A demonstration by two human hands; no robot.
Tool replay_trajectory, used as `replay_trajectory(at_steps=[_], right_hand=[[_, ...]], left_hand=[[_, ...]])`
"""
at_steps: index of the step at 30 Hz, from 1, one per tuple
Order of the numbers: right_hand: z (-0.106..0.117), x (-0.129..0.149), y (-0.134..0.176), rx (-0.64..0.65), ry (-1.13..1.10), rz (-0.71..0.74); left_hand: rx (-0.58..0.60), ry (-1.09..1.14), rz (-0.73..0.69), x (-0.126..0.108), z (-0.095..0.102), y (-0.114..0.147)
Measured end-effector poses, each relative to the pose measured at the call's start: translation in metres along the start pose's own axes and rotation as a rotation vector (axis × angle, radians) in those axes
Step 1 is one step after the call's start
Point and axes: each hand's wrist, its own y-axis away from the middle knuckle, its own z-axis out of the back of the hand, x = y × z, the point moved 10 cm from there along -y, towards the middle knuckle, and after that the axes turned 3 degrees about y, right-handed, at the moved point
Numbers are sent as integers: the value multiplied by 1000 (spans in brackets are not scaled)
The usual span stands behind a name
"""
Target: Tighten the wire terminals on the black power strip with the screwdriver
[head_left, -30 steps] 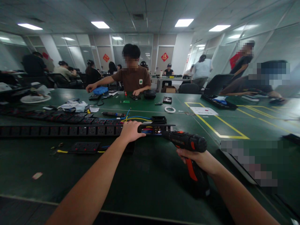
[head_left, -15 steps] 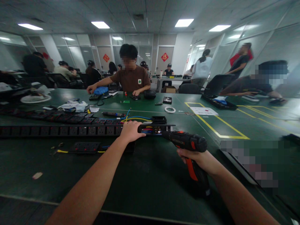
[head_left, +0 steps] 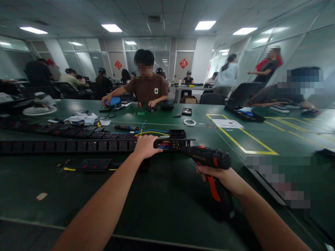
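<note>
A long black power strip (head_left: pixel 89 146) with a row of sockets lies across the green table (head_left: pixel 167 209). My left hand (head_left: pixel 147 146) is closed around it near its right end, thumb toward me. Just right of that hand the strip is open, and coloured wires (head_left: pixel 164 146) show inside. My right hand (head_left: pixel 217 174) grips a black and orange cordless drill (head_left: pixel 209 157) by its handle. The drill's nose points left at the strip's open end; whether its bit touches a screw is too dark to tell.
Behind the strip lie more socket strips (head_left: pixel 83 131), a dark cylindrical tool (head_left: pixel 127 128) and a white tape roll (head_left: pixel 190 122). A short socket block (head_left: pixel 95 164) with wires sits nearer me. Across the table, a person in a brown shirt (head_left: pixel 146 87) handles a blue item (head_left: pixel 114 101).
Both my hands, the drill and the strip stay almost where they were. The bright glint at the drill's tip has gone. Across the table, the person's arm has shifted slightly right, onto the blue item.
</note>
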Motion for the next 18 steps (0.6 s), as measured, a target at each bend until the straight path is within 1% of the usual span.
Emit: replay_trajectory(at_steps=[9,18], right_hand=[[0,0,1,-1,11,-3],[1,-4,0,-8,19,-19]], left_hand=[[5,-10,-3,-1,2,0],[-8,-18,-8,0,-1,-1]])
